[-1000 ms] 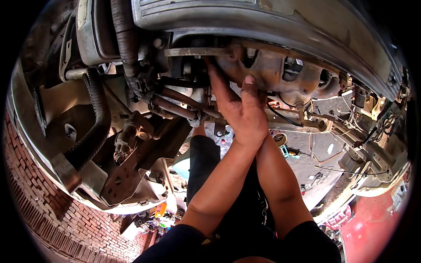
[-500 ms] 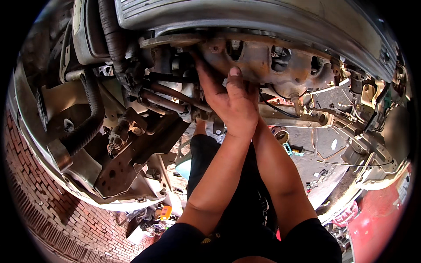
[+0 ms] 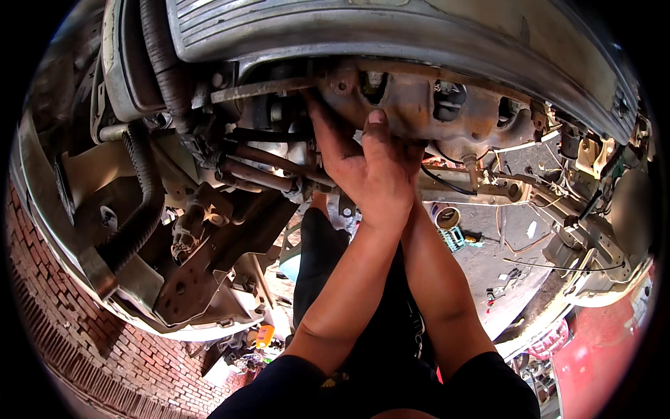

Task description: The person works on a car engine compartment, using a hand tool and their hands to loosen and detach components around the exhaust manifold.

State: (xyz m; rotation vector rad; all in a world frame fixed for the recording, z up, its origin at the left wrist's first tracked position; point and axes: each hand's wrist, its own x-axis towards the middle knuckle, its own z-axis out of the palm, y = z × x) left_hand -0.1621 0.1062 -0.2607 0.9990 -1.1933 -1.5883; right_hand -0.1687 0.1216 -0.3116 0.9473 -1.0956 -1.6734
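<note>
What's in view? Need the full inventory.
Engine cover: 1, grey, top
Manifold: 1, rusty brown, under cover
Bar: 1, grey-brown, left of manifold
Ribbed hoses: 2, dark, left and upper left
Pipes: at least 2, brown, left of hands
Holed plate: 1, dark brown, lower left
Cable: 1, black, right of hands
Ring: 1, tan inside, right of forearms
Container: 1, orange, bottom left
Bricks: many, reddish, lower left
Red panel: 1, lower right
Smaller parts: too cluttered to count
Left hand: 1, bare, below manifold
Right hand: 1, bare, mostly hidden behind left
Forearms: 2, bare, centre
Sleeves: 2, dark, bottom
</note>
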